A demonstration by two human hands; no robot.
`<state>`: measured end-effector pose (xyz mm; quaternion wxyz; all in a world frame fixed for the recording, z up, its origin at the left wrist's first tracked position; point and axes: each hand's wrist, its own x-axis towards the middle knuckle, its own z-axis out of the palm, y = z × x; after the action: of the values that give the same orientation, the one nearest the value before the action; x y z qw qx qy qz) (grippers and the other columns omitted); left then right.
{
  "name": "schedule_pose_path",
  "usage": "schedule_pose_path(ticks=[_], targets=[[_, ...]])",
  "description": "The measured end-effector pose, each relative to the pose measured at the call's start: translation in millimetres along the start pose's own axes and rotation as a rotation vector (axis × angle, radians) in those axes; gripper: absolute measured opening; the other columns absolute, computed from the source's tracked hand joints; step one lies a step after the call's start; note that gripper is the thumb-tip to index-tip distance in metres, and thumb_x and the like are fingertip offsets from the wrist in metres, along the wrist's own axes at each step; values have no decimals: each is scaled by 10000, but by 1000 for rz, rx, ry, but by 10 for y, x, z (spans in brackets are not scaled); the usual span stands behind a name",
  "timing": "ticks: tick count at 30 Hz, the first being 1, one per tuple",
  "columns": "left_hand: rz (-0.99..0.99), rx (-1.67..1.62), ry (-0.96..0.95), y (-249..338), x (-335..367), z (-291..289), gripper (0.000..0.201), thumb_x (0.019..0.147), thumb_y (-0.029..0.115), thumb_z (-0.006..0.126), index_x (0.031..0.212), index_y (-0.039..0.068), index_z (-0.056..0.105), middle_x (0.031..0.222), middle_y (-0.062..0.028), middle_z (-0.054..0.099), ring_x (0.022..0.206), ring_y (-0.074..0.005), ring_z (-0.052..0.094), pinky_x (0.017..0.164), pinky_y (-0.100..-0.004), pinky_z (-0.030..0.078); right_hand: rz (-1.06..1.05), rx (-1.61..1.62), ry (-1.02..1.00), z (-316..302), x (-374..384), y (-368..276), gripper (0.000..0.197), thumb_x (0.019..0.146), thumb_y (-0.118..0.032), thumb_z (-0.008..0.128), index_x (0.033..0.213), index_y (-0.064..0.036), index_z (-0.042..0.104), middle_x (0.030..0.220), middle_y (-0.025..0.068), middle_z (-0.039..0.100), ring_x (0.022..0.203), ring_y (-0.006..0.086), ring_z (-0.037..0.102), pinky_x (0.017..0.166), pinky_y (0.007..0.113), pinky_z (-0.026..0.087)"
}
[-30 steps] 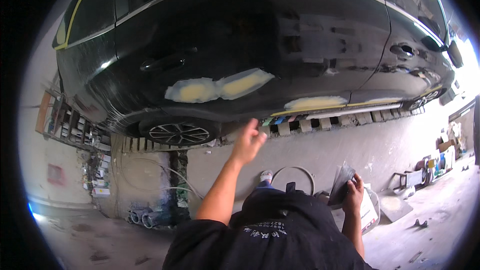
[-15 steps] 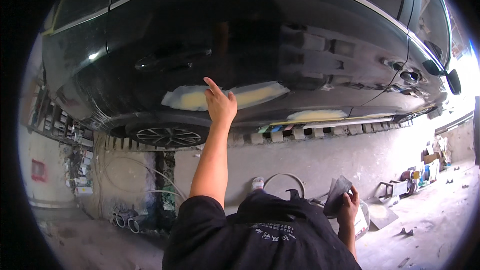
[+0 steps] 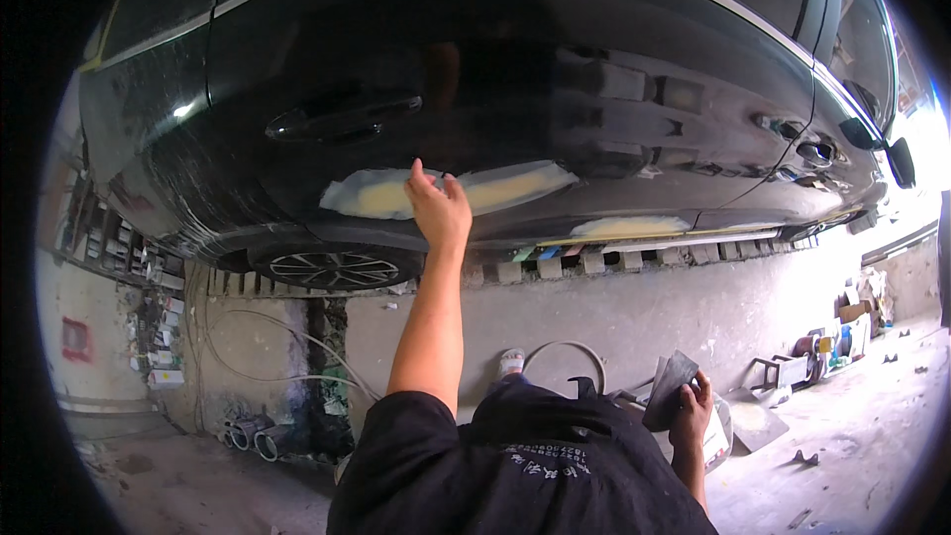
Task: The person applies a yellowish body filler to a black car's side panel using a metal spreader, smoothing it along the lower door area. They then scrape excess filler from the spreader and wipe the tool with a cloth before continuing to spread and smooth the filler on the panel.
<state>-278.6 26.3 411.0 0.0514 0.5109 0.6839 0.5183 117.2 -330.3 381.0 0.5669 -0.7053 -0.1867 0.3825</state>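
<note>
In front of me is the side of a black car (image 3: pixel 515 50). A long patch of yellow filler (image 3: pixel 510 188) with a pale grey sanded rim runs low across its door. My left hand (image 3: pixel 441 213) reaches out to the middle of this patch, its fingers apart and holding nothing. It covers part of the filler; whether the fingertips touch the panel I cannot tell. Down at my right side, my right hand (image 3: pixel 693 411) grips a folded dark grey sheet of sandpaper (image 3: pixel 671 381) between thumb and fingers. A second yellow filler patch (image 3: pixel 634 227) lies lower on the car, to the right.
A door handle (image 3: pixel 342 121) sits above the long patch, and a wheel (image 3: pixel 337 269) is below left. A hose (image 3: pixel 570 345) curls on the concrete floor near my foot. Tools and boxes (image 3: pixel 822 347) stand at the right; metal cylinders (image 3: pixel 258 436) lie at the lower left.
My left hand has shifted slightly down and right over the patch, with its fingers a little more bent. The right hand keeps its grip on the sandpaper.
</note>
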Motion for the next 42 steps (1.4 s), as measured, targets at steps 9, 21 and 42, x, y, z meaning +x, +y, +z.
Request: schedule_pose_path(ticks=[9, 21, 42], targets=[[102, 136, -9, -395, 620, -461, 366, 827, 341, 767, 793, 2, 632, 766, -125, 650, 685, -263, 617, 639, -375, 478, -17, 18, 5, -49, -58, 42, 456, 907, -33, 581, 1346, -8, 462, 1005, 53, 589, 852, 116, 546, 779, 262, 462], [7, 191, -246, -298, 835, -670, 353, 810, 356, 756, 768, 24, 645, 757, -127, 667, 706, -312, 639, 647, -400, 494, 17, 76, 13, -45, -57, 155, 478, 895, -20, 592, 1355, -15, 462, 969, 33, 569, 835, 111, 541, 765, 251, 464], [59, 528, -277, -38, 804, -729, 615, 690, 641, 767, 804, 53, 626, 813, -130, 684, 761, -318, 662, 652, -420, 509, 20, 23, -103, 218, -1, 92, 436, 898, -5, 588, 1324, -37, 506, 926, 20, 579, 807, 101, 536, 731, 247, 457]])
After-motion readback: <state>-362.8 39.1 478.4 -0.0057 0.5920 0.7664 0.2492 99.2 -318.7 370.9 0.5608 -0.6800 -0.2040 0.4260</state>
